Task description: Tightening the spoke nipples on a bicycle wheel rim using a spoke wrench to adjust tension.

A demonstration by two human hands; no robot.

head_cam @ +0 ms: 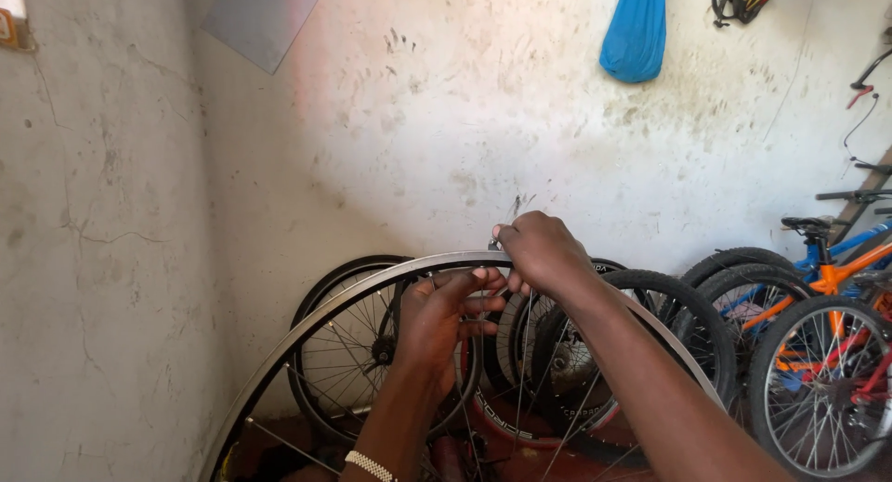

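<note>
A bare silver bicycle wheel rim [316, 319] with thin spokes stands upright in front of me, its arc running from bottom left up to the middle. My left hand [444, 316] reaches through from below and grips a spoke just under the rim's top. My right hand [541, 251] sits on top of the rim, fingers pinched on a small metal tool [495, 244] at the spoke's end. A beaded bracelet [370, 465] is on my left wrist.
Several tyred bicycle wheels [358, 352] lean against the stained white wall behind the rim. Bicycles with blue and orange frames [827, 277] stand at the right. A blue bag [636, 31] hangs high on the wall. A wall corner stands close on the left.
</note>
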